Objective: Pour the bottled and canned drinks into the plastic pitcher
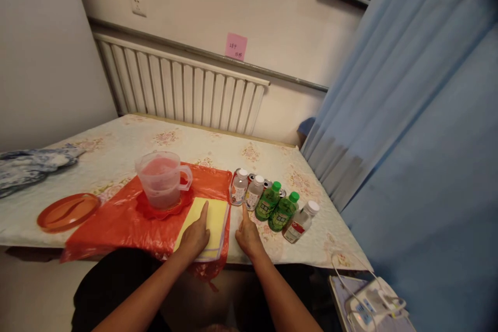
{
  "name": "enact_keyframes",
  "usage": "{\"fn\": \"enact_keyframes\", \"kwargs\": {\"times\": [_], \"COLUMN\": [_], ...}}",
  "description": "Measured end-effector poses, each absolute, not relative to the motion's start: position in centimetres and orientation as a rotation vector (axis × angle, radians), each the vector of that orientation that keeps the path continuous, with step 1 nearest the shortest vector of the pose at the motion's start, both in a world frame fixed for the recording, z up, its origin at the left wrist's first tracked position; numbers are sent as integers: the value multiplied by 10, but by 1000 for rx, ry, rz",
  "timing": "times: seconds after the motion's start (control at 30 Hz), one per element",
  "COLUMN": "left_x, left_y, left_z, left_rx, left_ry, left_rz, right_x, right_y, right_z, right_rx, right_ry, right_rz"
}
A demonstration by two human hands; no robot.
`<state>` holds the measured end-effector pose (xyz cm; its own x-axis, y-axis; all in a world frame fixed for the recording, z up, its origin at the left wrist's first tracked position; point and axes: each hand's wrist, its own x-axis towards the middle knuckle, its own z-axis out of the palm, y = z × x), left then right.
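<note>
My left hand lies over a stack of yellow paper, index finger stretched forward and the other fingers curled. It holds nothing. My right hand is just right of the paper, its index finger also extended, pointing towards the small clear bottles with white caps; whether it touches one I cannot tell. Beside these stand two green bottles with green caps and a larger clear bottle with a white cap. Several cans are partly hidden behind the bottles.
A clear plastic measuring jug stands on a red scalloped dish over a red plastic sheet. An orange lid and a patterned cloth lie left. Right are a blue curtain and a power strip.
</note>
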<state>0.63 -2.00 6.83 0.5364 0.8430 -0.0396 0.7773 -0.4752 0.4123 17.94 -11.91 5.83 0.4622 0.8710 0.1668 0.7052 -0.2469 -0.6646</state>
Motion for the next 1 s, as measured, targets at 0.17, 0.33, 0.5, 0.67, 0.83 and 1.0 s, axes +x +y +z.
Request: {"fn": "enact_keyframes", "kwargs": {"times": [0.17,0.33,0.5,0.67,0.83,1.0], "left_x": [6,8,17,28,33,40], "left_y": [-15,-13,-23,-36,-48,-59], "left_z": [58,40,40,53,63,82], "left_rx": [2362,2326,2248,2217,2164,2115], "left_ry": [1240,1078,981,899,842,743], "left_rz": [321,387,369,361,379,389], "right_x": [198,242,301,341,341,318], "right_y": [-156,-226,-264,-246,-230,-242], "right_z": [56,39,32,30,28,31], "right_rx": [-1861,-1856,-1920,-1862,-1888,-1858], "right_ry": [-1284,-905,-526,-608,-564,-539], "right_rz": [294,16,-268,5,38,-12]}}
